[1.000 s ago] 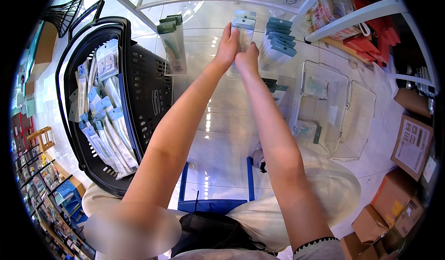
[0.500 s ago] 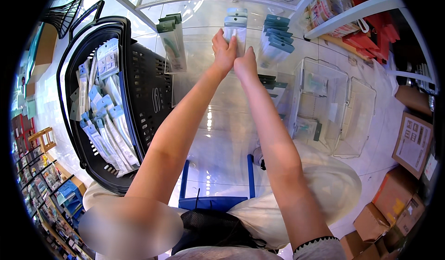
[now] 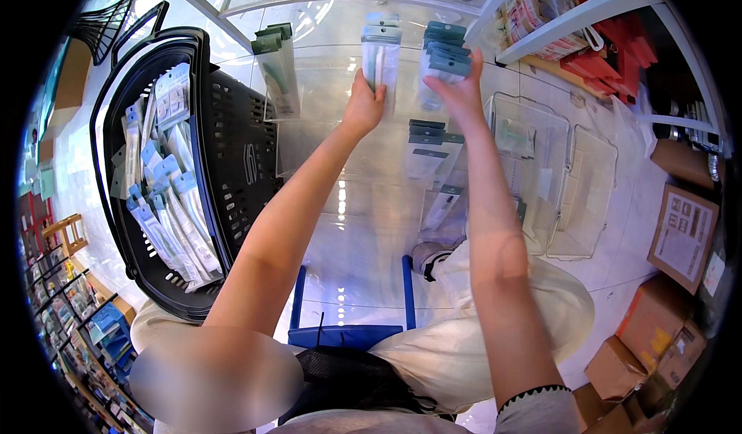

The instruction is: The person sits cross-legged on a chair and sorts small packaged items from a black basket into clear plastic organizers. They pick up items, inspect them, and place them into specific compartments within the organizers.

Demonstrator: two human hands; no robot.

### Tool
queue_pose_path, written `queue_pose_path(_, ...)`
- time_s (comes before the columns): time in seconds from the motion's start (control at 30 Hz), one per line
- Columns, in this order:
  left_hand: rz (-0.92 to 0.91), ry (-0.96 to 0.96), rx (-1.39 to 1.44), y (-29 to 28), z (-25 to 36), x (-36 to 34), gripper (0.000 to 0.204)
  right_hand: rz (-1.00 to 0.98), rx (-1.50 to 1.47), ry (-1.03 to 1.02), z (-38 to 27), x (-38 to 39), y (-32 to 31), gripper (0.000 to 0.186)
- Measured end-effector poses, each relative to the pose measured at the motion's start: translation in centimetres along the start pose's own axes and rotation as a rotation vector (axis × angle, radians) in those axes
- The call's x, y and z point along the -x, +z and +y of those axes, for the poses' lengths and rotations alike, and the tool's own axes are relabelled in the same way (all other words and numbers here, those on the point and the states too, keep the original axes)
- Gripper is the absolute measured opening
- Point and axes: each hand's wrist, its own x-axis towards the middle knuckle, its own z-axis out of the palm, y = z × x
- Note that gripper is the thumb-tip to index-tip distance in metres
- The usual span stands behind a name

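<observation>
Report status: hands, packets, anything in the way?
Left hand gripping middle packets. Right hand around right-hand packets. Black basket at left, apparently not blocking either.

A shop, this: black basket (image 3: pixel 241 117) loaded with slim packs (image 3: pixel 185 237), hang-tab packets (image 3: pixel 447 47) lined up in rows, goods-crammed shelves (image 3: pixel 69 310) down the left, cardboard cartons (image 3: pixel 653 318) on the right!
</observation>
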Motion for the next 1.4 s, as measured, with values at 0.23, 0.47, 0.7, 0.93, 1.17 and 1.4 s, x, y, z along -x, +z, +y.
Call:
queue_pose_path(0.23, -0.077, -0.072, -0.058, -0.7, 0.5, 0.0, 0.053, -0.099, 0.208, 0.119, 0.7, -2.4, 0.3, 0.066)
queue_pose_path(0.47, -0.164, -0.098, 0.172, -1.1, 2.8, 0.6, 0.059, -0.006, 0.114, 0.223, 1.7, -2.9, -0.8, 0.047)
queue_pose_path(0.7, -0.251, -0.097, -0.001, 0.1, 1.0, -0.9, 0.060, 0.113, 0.049, 0.168, 3.3, -2.0, -0.3, 0.045)
queue_pose_path(0.93, -0.049, 0.155, 0.264, 2.3, 0.8, -0.9, 0.053, 0.021, -0.066, 0.199, 1.9, -0.4, -0.5, 0.052)
queue_pose_path(1.17, -0.159, 0.171, 0.117, 1.4, 2.8, -1.2, 0.053, 0.048, -0.068, 0.112, 1.9, -0.4, 0.3, 0.075)
queue_pose_path(1.4, -0.234, 0.030, 0.122, 0.9, 2.0, -1.7, 0.052, -0.004, 0.220, 0.158, 1.8, -1.5, 0.1, 0.067)
